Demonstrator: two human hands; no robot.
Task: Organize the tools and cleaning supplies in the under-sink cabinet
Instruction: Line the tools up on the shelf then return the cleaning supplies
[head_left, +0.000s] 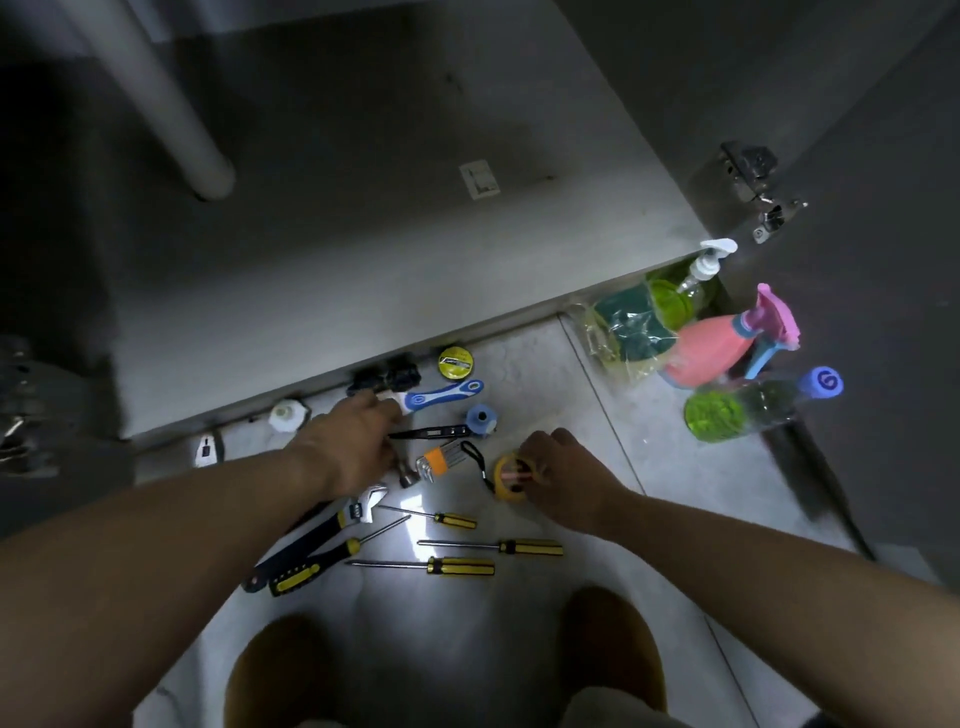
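Observation:
Tools lie scattered on the tiled floor in front of the open under-sink cabinet (363, 249). My right hand (563, 475) grips a yellow tape measure (505, 478) with a black wrist strap. My left hand (350, 441) reaches over the tools, its fingertips at the white end of a blue-handled tool (444, 396); its palm side is hidden. Close by are an orange hex key set (440, 462), a black tester pen (431, 431), a blue tape roll (480, 420), an adjustable wrench (317, 532) and several yellow-handled screwdrivers (460, 565).
To the right stand a pump bottle (698, 278), bagged sponges (623, 332), a pink spray bottle (714, 348) and a blue-capped clear bottle (753, 410). A drain pipe (171, 114) crosses the cabinet's left. The open door with its hinge (753, 182) is at right.

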